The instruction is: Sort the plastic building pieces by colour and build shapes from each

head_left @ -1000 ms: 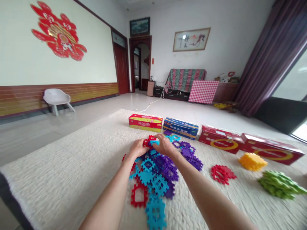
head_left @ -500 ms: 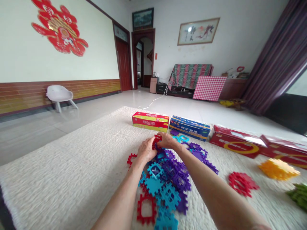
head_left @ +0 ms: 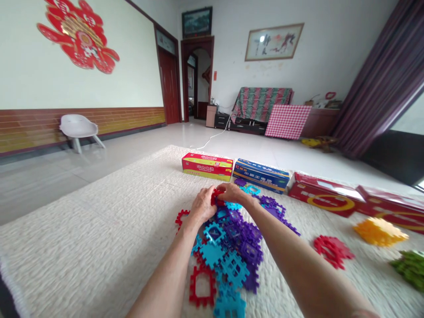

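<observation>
Both hands meet above the far end of a mixed heap of notched plastic building pieces. My left hand (head_left: 202,205) is closed on a red building piece (head_left: 217,197), gripping it from the left. From the right, my right hand (head_left: 231,193) has its fingers on the same red piece and partly covers it. Below them the heap holds blue pieces (head_left: 212,255), purple pieces (head_left: 249,247) and a red square frame piece (head_left: 202,286) at the near end. Another red piece (head_left: 182,218) shows just left of my left forearm.
A red-and-yellow box (head_left: 207,167), a blue box (head_left: 261,176) and two dark red boxes (head_left: 326,194) line the mat's far side. To the right lie small piles of red (head_left: 333,251), yellow (head_left: 380,232) and green pieces (head_left: 409,269). A white chair (head_left: 78,128) stands far left.
The red piece has turned slightly between my hands, which stay in nearly the same place. A blue piece beneath my right wrist shows more now. The view has shifted slightly.
</observation>
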A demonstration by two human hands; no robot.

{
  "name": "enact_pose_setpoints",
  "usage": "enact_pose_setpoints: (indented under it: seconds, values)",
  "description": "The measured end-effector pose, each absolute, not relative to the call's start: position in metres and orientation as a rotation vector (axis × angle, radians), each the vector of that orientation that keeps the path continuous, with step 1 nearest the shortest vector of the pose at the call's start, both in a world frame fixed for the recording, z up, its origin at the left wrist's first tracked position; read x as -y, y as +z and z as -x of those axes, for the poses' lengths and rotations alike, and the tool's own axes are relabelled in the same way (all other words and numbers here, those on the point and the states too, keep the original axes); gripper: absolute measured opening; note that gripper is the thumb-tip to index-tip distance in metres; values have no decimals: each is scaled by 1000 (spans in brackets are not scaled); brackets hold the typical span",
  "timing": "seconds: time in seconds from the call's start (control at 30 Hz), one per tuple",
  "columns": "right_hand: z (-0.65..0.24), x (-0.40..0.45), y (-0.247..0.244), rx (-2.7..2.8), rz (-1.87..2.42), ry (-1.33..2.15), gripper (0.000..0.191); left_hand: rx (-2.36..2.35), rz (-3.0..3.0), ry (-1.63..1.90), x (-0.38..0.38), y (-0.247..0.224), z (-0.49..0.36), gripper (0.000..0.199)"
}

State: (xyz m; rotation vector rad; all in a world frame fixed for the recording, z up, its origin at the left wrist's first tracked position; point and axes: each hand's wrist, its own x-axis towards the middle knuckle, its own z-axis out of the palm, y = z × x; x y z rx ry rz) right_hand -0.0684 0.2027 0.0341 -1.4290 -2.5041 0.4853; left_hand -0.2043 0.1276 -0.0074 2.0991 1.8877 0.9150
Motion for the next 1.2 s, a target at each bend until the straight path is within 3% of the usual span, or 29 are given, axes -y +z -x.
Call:
enact_pose_setpoints:
  seconds: [0.27, 0.4, 0.73, 1.2]
  values:
    - [77, -209, 29, 2429, 1399, 520, 14, -2052, -2018, 696, -123, 0, 203, 68]
    - [74, -215, 24, 2341, 1307, 589, 18, -2033, -2033, 727, -122, 0, 203, 78]
    - [61, -223, 22, 2239, 1024, 812, 28, -1899, -2051, 999, -123, -3, 202, 84]
    - [43, -195, 28, 2190, 886, 953, 29, -1676, -1923, 1196, -118, 13, 193, 72]
